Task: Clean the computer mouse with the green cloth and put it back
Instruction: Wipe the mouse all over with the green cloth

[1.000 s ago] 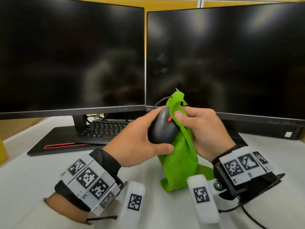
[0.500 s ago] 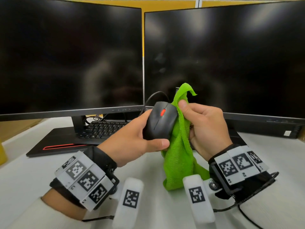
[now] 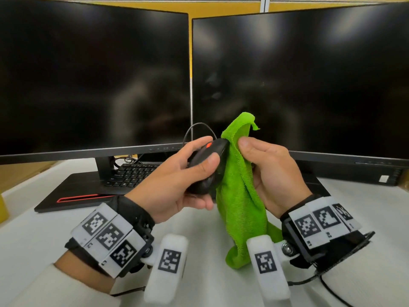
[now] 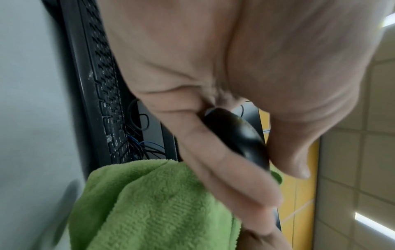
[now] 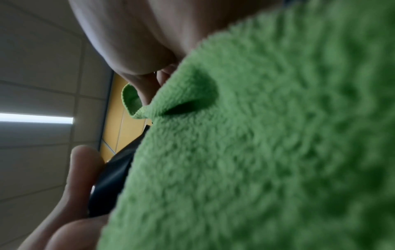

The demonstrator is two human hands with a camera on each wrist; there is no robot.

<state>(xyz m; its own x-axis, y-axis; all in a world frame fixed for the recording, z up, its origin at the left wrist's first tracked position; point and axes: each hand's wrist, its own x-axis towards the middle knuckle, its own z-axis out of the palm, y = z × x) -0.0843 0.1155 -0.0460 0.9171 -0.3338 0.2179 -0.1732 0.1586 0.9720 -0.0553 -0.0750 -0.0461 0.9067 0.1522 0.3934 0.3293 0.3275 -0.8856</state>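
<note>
A yellow thing (image 3: pixel 2 207) sits at the far left edge of the white surface (image 3: pixel 33 235). To the right of it is the left screen (image 3: pixel 93 80), dark, on a black stand. A black keyboard (image 3: pixel 130 173) lies under that screen.

To the right of the keyboard, the left hand (image 3: pixel 174 180) holds the black mouse (image 3: pixel 209 167) up in the air, above the surface. Its grip is clamped on the mouse: the thumb lies over the top and the fingers curl under it. The mouse has a red wheel and its cord (image 3: pixel 197 127) loops up behind it.

Just right of the mouse hangs the green cloth (image 3: pixel 239 196). It touches the side of the mouse, and its low end hangs down near the surface. The right hand (image 3: pixel 272 173) has its grip closed on the cloth, with the thumb pressing the cloth by the front of the mouse.

Behind this hand is the right screen (image 3: pixel 298 80), also dark.
</note>
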